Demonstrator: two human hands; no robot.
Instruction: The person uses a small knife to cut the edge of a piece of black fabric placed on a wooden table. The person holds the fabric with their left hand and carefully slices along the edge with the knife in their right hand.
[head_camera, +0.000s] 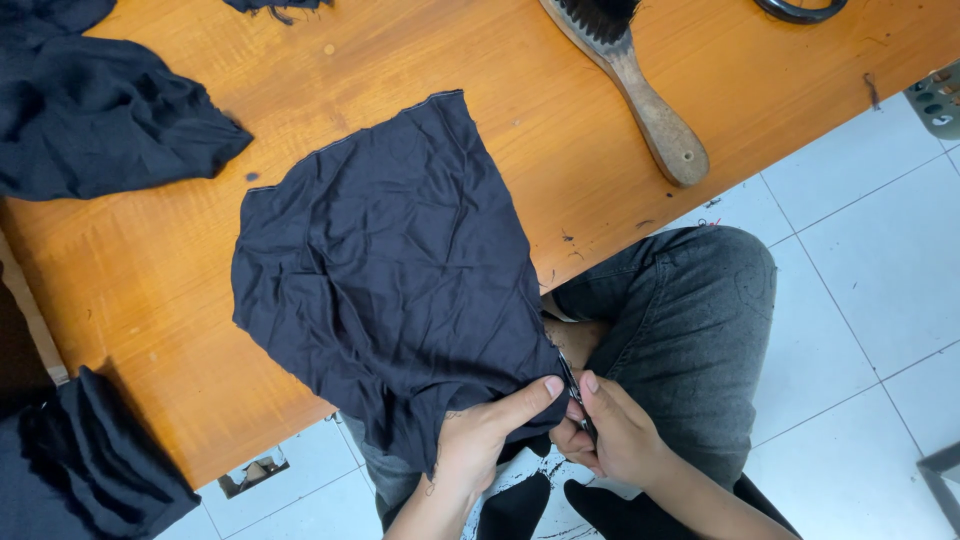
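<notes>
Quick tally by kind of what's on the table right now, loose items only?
Dark cloth pieces: 4, with the one pinched by the left hand and right hand
Wooden-handled brush: 1
Black looped object at far edge, partly cut off: 1
Total: 6

Small metal tool in right hand: mostly hidden by fingers, kind hard to tell. Brush: bristle end cut off at top edge. Black ring thing: only bottom curve shows. Dark cloth piles left: run off edge. Left hand: fingers tucked under dark cloth.
</notes>
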